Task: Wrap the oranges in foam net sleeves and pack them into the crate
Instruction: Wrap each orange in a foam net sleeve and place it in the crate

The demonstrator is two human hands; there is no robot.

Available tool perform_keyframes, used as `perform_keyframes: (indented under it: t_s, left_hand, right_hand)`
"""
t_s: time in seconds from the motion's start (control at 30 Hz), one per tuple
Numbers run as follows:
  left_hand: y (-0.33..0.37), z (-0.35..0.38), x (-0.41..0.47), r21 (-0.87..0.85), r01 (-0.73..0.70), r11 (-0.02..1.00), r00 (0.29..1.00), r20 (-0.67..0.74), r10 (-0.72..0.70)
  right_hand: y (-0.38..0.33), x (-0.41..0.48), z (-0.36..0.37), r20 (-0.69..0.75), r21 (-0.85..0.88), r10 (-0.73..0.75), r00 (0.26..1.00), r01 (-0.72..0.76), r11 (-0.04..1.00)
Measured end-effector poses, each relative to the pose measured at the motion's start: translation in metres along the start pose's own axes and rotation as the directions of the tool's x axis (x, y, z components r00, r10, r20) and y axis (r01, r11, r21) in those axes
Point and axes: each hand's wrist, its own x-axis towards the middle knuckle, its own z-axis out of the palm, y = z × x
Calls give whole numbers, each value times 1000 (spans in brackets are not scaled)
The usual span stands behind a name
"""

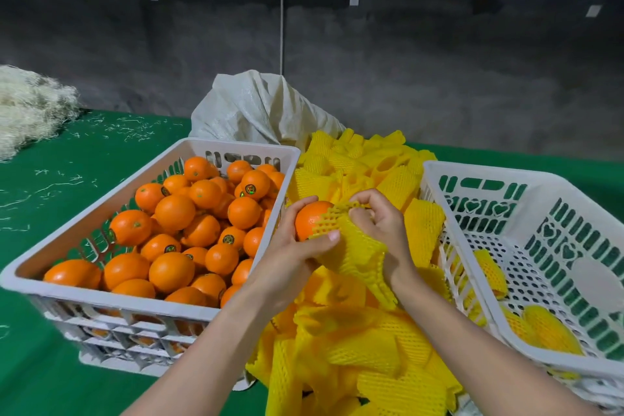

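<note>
Gripping an orange at centre, the left hand steadies it while the right hand pinches a foam sleeve against it. Stretching the sleeve's mouth wide should ease it on; the crate sits at 3 o'clock.

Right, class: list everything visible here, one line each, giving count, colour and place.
White plastic crate: one, white, left.
Loose oranges: dozens, orange, inside it.
Held orange: one, orange, centre.
Stretched yellow foam net sleeve: one, yellow, partly over that orange.
Pile of yellow foam sleeves: many, yellow, between the crates.
Second white plastic crate: one, white, right.
Sleeved oranges: a few, yellow, inside it.
Woven fabric sack: one, off-white, behind the pile.
Pale fibre heap: one, cream, far left.
Green table cover: one, green, underneath.
Left hand: one, gripping the held orange.
Right hand: one, pinching the sleeve.
</note>
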Motion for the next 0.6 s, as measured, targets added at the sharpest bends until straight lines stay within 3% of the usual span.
perform_keyframes:
  t_s: [0.07,0.23,0.37,0.5,0.6]
  left_hand:
    - [-4,-4,-1,40,-22,999,1000,1,22]
    - [-17,7,3,-280,-72,957,991,-127,37]
    - [-19,7,9,-308,-98,946,987,-155,52]
    - [-19,7,9,-389,-53,920,992,-127,3]
    - [-20,5,9,-426,-5,905,994,-97,-40]
  right_hand:
    - [1,-6,2,-41,-21,2,999,-3,1000]
    - [3,-32,17,-81,-115,-106,991,96,989]
    - [6,-39,23,-66,-211,-196,978,178,961]
    - [-3,-18,18,-138,-9,-58,989,57,998]
    - [-5,-6,16,-95,106,61,994,-51,993]
